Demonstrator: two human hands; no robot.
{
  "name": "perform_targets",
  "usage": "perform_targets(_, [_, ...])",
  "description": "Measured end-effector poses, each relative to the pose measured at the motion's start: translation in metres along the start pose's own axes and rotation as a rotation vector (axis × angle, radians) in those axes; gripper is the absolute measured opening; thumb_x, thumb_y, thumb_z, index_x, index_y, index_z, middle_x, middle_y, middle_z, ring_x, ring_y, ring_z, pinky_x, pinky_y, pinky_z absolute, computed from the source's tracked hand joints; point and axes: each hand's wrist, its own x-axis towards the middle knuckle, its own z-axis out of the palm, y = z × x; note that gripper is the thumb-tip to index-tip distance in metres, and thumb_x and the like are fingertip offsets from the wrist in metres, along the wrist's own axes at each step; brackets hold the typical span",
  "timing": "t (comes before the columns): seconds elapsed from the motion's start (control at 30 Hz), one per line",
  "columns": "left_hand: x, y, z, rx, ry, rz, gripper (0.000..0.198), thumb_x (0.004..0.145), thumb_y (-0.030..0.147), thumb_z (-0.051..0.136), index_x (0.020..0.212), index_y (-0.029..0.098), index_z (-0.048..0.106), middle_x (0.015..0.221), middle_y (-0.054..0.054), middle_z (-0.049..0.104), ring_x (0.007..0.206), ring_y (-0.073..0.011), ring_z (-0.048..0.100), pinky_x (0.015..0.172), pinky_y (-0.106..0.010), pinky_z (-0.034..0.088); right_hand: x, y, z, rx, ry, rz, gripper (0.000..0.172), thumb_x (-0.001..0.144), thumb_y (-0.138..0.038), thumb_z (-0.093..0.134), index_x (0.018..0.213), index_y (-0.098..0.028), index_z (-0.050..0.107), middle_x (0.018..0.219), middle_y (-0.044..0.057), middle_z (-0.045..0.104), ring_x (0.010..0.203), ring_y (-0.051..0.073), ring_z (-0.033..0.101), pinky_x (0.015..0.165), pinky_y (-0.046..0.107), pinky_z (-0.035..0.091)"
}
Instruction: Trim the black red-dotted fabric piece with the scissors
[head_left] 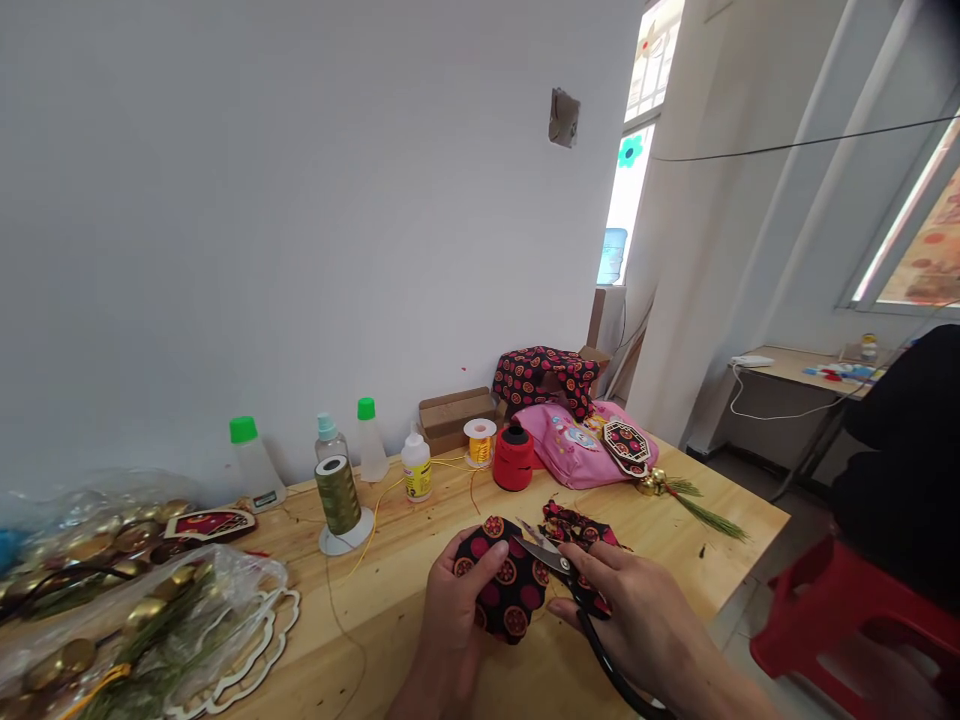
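Observation:
My left hand [455,606] is closed around a stuffed black fabric piece with red circle patterns [504,584], thumb on top of it. My right hand [628,606] grips black-handled scissors [559,566], whose blades point left over the fabric's upper edge. A second scrap of the same patterned fabric [576,526] lies on the wooden table [390,610] just behind the scissors.
Behind stand a red thread spool [514,457], a yellow spool [480,442], a green-gold thread cone [339,497], glue bottles [415,466], a pink pouch [574,443] and more patterned cloth [545,375]. Plastic bags of gold ornaments [112,600] lie left. A red stool [847,620] stands right.

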Motion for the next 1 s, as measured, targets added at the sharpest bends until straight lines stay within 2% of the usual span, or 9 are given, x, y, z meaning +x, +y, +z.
perform_targets(0.17, [0.001, -0.003, -0.001, -0.007, 0.011, 0.001, 0.028, 0.061, 0.020, 0.073, 0.085, 0.014, 0.061, 0.074, -0.005, 0.074, 0.063, -0.0173, 0.066, 0.059, -0.028, 0.051, 0.004, -0.001, 0.000, -0.038, -0.003, -0.019, 0.031, 0.078, -0.034, 0.061, 0.102, -0.015, 0.065, 0.076, 0.008, 0.068, 0.066, 0.024, 0.065, 0.056, 0.029, 0.048])
perform_targets(0.5, [0.001, -0.004, 0.000, -0.019, 0.030, -0.022, 0.026, 0.061, 0.020, 0.073, 0.083, 0.014, 0.061, 0.067, -0.003, 0.072, 0.060, -0.0171, 0.066, 0.056, -0.027, 0.050, 0.008, -0.001, -0.004, -0.081, -0.042, -0.052, 0.031, 0.079, -0.036, 0.058, 0.101, -0.016, 0.064, 0.074, 0.007, 0.067, 0.062, 0.023, 0.065, 0.052, 0.028, 0.045])
perform_targets(1.0, [0.002, -0.007, -0.002, -0.019, 0.006, -0.038, 0.028, 0.060, 0.022, 0.074, 0.083, 0.016, 0.060, 0.068, -0.003, 0.072, 0.061, -0.0183, 0.065, 0.058, -0.031, 0.052, 0.013, 0.000, -0.017, -0.004, -0.141, -0.077, 0.025, 0.083, -0.040, 0.053, 0.083, -0.018, 0.064, 0.069, 0.005, 0.064, 0.057, 0.017, 0.057, 0.052, 0.023, 0.040])
